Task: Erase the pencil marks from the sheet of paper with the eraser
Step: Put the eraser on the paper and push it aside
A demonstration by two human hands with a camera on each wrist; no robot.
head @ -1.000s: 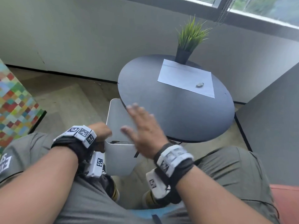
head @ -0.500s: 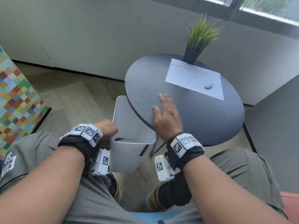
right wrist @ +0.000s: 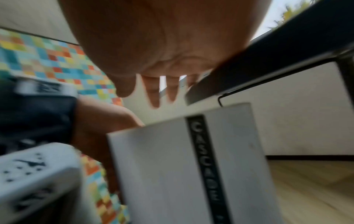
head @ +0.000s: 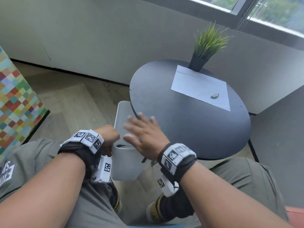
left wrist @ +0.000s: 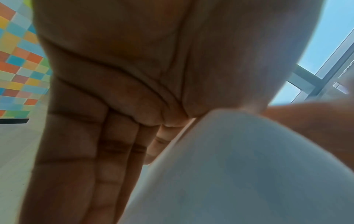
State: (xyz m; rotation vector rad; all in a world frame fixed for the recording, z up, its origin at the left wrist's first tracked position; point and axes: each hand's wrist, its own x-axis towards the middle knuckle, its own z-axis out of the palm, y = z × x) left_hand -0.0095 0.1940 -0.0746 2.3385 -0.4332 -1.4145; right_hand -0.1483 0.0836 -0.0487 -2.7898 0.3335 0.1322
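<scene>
A white sheet of paper [head: 197, 84] lies on the far side of a round dark table [head: 189, 129], with a small grey eraser [head: 215, 95] on its right part. Any pencil marks are too faint to see. My left hand [head: 108, 137] grips the rim of a white bin [head: 125, 167] held under the table's near-left edge; in the left wrist view its fingers [left wrist: 86, 144] lie flat along the bin wall [left wrist: 239, 174]. My right hand [head: 141, 129] is open, fingers spread and blurred, over the bin's mouth at the table edge [right wrist: 268, 60], and holds nothing.
A black pot with a green grass plant [head: 199, 63] stands behind the paper. A colourful chequered panel [head: 14, 102] stands at the left and a grey partition [head: 279, 153] at the right. My knees are below, over wooden flooring [head: 74, 102].
My right hand went from above the bin onto the table's edge, then swept back left over the bin. The left hand kept its hold on the bin.
</scene>
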